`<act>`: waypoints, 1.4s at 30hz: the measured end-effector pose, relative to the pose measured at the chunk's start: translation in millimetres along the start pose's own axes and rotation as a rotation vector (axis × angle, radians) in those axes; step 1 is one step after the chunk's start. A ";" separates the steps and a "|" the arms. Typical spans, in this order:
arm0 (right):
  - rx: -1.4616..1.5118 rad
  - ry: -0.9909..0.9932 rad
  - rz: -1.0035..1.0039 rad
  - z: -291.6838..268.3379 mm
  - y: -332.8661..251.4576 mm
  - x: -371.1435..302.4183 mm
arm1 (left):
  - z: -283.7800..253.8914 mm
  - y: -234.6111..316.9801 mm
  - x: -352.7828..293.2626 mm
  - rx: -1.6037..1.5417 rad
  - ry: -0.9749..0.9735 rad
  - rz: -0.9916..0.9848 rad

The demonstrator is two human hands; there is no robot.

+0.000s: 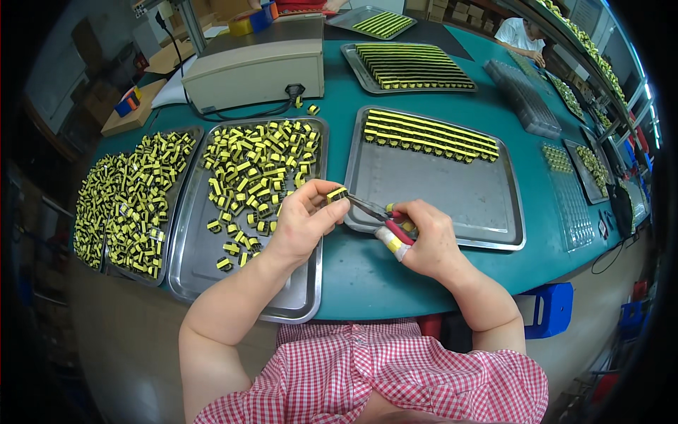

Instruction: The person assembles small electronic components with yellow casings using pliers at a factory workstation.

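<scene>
Between the thumb and fingers of my left hand [300, 225] is a small yellow-and-black coil-like component [337, 193]. My right hand [431, 239] is closed round long-nosed pliers [369, 206] with red handles, one wrapped in white and yellow tape. The plier tips meet the component's right side; whether they grip it is too small to tell. Below and left of my left hand is a metal tray [194, 275] of loose yellow-and-black components [261, 169]. Behind the pliers, another metal tray [452, 201] carries several neat rows of components [431, 138] along its far side.
More loose components fill a tray [138, 205] at the far left. A beige box-shaped device [254, 74] with a black cable stands behind. Farther back lies a tray of rows [413, 67]. Clear plastic trays [522, 99] lie right. A blue stool [554, 311] stands below the table. Another person [521, 35] sits far right.
</scene>
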State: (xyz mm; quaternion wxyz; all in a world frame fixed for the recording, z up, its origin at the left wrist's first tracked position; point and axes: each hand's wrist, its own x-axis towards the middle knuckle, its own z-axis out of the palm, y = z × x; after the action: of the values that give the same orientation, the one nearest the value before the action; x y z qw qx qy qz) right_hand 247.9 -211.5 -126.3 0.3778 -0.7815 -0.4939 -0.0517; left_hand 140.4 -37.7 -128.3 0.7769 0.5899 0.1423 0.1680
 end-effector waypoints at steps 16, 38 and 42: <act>-0.011 -0.048 0.060 -1.8 -2.6 -0.2 | -1.7 -2.6 2.4 -0.051 -0.003 -0.052; 0.223 -0.186 0.259 -1.2 0.7 -0.1 | -3.4 -6.9 1.8 -0.001 -0.060 -0.031; 0.810 -0.349 0.500 4.5 4.2 -0.3 | 5.0 -7.8 -1.9 0.011 -0.077 0.002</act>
State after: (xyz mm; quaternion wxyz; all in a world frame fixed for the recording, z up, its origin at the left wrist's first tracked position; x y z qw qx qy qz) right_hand 249.8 -209.8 -131.9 0.5632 -0.6636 -0.3280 0.3673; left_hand 141.5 -44.7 -134.4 0.7784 0.6003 0.1124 0.1454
